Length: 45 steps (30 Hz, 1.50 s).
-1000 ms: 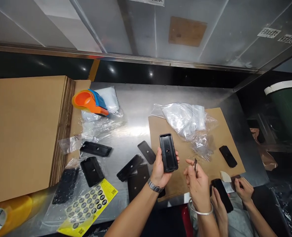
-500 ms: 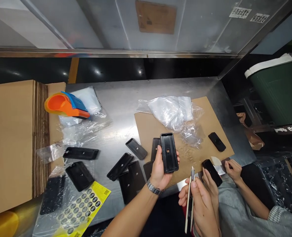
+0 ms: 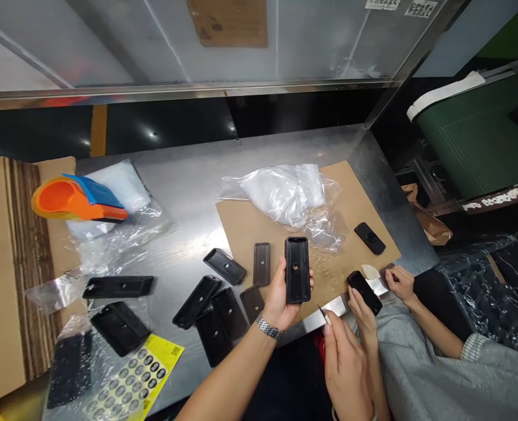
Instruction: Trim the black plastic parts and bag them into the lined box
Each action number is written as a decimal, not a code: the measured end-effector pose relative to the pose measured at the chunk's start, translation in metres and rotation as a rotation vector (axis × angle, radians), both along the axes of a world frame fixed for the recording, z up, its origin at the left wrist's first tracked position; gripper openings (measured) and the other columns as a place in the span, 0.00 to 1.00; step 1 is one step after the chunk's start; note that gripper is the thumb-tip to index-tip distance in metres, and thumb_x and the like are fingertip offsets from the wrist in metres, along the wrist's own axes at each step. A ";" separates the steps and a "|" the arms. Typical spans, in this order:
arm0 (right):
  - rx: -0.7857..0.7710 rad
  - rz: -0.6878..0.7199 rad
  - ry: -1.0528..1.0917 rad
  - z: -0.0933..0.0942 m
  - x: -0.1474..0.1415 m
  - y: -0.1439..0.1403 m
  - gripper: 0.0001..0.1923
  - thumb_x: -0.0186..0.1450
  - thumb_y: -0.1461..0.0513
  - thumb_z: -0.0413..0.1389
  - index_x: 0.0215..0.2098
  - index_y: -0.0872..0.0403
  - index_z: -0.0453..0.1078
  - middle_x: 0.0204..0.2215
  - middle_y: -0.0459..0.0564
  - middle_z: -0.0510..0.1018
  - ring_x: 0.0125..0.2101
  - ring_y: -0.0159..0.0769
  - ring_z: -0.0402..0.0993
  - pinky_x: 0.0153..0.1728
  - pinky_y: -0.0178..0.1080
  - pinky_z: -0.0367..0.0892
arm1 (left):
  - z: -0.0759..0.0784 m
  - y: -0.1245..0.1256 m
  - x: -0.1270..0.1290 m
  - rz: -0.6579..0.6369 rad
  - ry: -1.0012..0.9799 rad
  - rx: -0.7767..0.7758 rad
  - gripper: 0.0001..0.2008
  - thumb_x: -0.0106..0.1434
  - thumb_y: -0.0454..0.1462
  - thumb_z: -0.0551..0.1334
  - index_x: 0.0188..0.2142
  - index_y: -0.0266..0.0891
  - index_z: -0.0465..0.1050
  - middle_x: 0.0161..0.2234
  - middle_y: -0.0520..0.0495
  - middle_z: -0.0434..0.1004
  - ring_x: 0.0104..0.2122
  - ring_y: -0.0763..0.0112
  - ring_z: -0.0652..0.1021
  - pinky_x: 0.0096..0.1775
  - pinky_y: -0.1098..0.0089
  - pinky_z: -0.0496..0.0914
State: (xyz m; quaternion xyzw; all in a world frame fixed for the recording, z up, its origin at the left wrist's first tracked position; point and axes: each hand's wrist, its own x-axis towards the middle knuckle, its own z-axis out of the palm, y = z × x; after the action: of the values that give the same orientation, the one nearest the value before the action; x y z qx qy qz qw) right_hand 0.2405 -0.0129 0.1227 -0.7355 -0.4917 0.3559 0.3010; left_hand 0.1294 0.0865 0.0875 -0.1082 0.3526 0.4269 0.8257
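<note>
The black plastic tray [image 3: 297, 269] is a long, shallow rectangle with rounded corners, a raised rim and a small round hole in its middle. It stands upright, lifted over the near edge of the counter [image 3: 206, 175], just above the brown cardboard sheet [image 3: 355, 202].

The left hand [image 3: 280, 292] holds the black plastic tray from below, forearm rising from the lower left with a metal watch band [image 3: 268, 327] at the wrist; its fingers are pinching the tray's lower half, thumb on the left rim, fingertips curling round the right. The right hand [image 3: 346, 368] sits lower, off the near edge, fingers pressed together on a thin blade [image 3: 324, 316] whose tip points up toward the tray without touching it.

The counter is brushed steel. A stack of flat cardboard [image 3: 4, 263] fills its left edge, with an orange and blue tape dispenser [image 3: 72, 199] beside it. Clear plastic bags [image 3: 285, 193] lie on the cardboard sheet. More black trays [image 3: 224, 266] are scattered near the middle, and a yellow sticker sheet [image 3: 140, 380] lies at the near left corner. At the near right corner, another person's hands [image 3: 399, 283] hold a small black part [image 3: 364, 291].
</note>
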 end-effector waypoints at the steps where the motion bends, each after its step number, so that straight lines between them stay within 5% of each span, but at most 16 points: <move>1: 0.042 0.013 -0.066 -0.003 0.004 -0.001 0.13 0.61 0.54 0.49 0.42 0.45 0.69 0.28 0.52 0.74 0.33 0.42 0.73 0.28 0.40 0.70 | -0.004 0.001 0.003 -0.024 0.000 -0.002 0.23 0.60 0.49 0.49 0.43 0.32 0.66 0.25 0.45 0.72 0.21 0.74 0.72 0.25 0.75 0.67; 6: 0.192 0.079 -0.241 -0.015 0.016 -0.007 0.16 0.62 0.57 0.49 0.47 0.44 0.67 0.30 0.54 0.73 0.38 0.47 0.72 0.33 0.46 0.70 | -0.026 0.002 0.017 -0.127 -0.037 -0.011 0.22 0.60 0.49 0.50 0.40 0.31 0.67 0.24 0.44 0.73 0.20 0.74 0.73 0.24 0.75 0.68; 16: 0.221 -0.051 -0.123 -0.011 0.030 0.000 0.14 0.59 0.59 0.53 0.44 0.42 0.68 0.46 0.49 0.69 0.54 0.49 0.57 0.44 0.50 0.68 | -0.051 -0.006 0.048 -0.218 -0.062 -0.077 0.21 0.58 0.49 0.52 0.35 0.31 0.68 0.24 0.43 0.74 0.19 0.74 0.73 0.23 0.75 0.68; 32: 0.210 -0.032 -0.109 -0.021 0.044 -0.007 0.14 0.61 0.60 0.52 0.45 0.42 0.68 0.44 0.49 0.70 0.54 0.48 0.57 0.44 0.47 0.69 | -0.052 -0.006 0.061 -0.245 -0.092 -0.076 0.24 0.58 0.48 0.52 0.45 0.29 0.65 0.24 0.43 0.73 0.20 0.74 0.73 0.25 0.75 0.69; 45: 0.215 -0.044 -0.105 -0.021 0.045 -0.009 0.14 0.60 0.60 0.52 0.45 0.41 0.68 0.41 0.50 0.72 0.52 0.49 0.59 0.45 0.49 0.68 | -0.052 -0.006 0.061 -0.253 -0.094 -0.088 0.23 0.58 0.49 0.52 0.41 0.30 0.67 0.23 0.43 0.73 0.19 0.74 0.73 0.23 0.75 0.68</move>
State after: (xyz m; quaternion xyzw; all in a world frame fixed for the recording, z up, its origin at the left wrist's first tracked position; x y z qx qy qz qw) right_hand 0.2850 -0.0224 0.1018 -0.7272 -0.5258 0.2555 0.3598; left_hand 0.1901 0.0806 0.0354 -0.1187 0.3428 0.2979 0.8830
